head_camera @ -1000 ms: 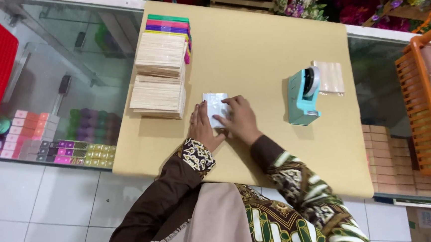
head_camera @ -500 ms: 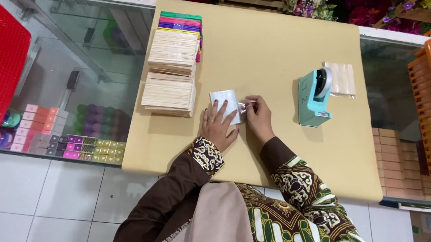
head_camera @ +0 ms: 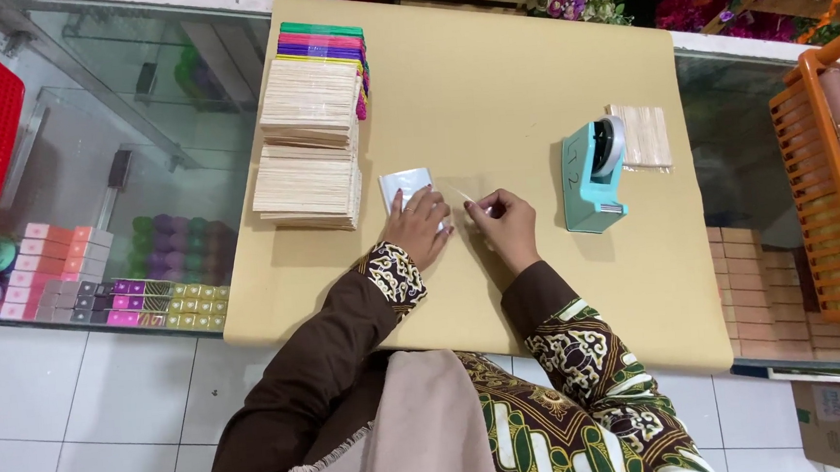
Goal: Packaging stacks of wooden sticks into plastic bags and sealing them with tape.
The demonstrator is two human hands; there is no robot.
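The left hand point(head_camera: 418, 228) is pressing flat, fingers spread, on a small silvery packet point(head_camera: 405, 184) at the centre of the tabletop point(head_camera: 489, 86). The right hand point(head_camera: 505, 229) is pinching a thin tape strip point(head_camera: 460, 194). Laying it smoothly calls for keeping the packet pinned.

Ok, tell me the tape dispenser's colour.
Light teal tape dispenser, with a dark roll; the head view shows it.
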